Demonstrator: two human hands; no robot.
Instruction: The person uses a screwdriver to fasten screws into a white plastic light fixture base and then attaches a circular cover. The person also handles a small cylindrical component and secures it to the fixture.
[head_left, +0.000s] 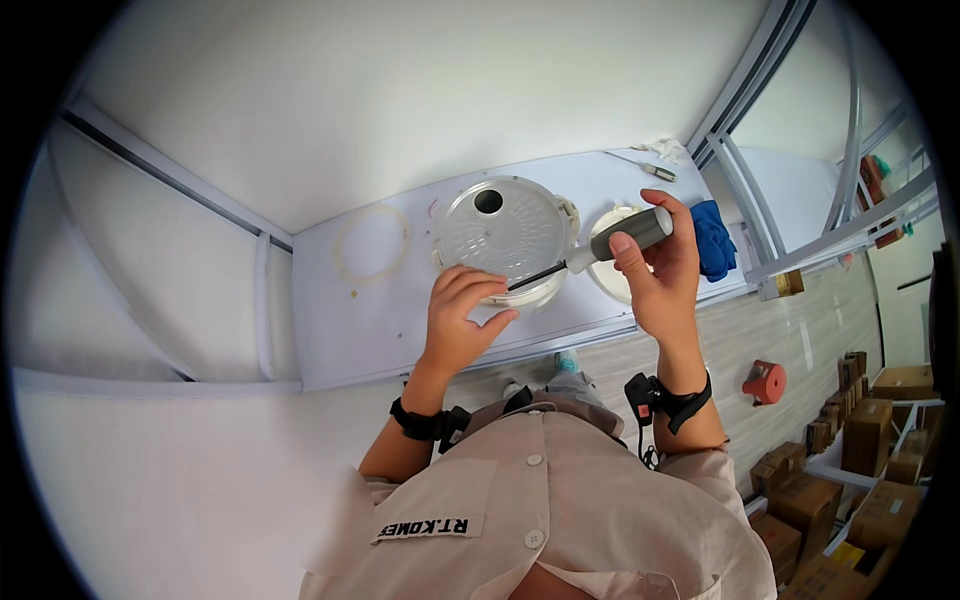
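While a pale ring lies loose at the desk's left, the left hand rests curled, fingers on the near rim of the lid. Round, translucent, one dark hole, mid-desk. Right hand is closed around the screwdriver, tip at that rim. Advised: steady the lid, keep the tip seated square. Blue cloth lies right.

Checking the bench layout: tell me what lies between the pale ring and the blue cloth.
In the head view, between the pale ring and the blue cloth lie the round clear lid, a white disc, and the right hand holding a screwdriver.
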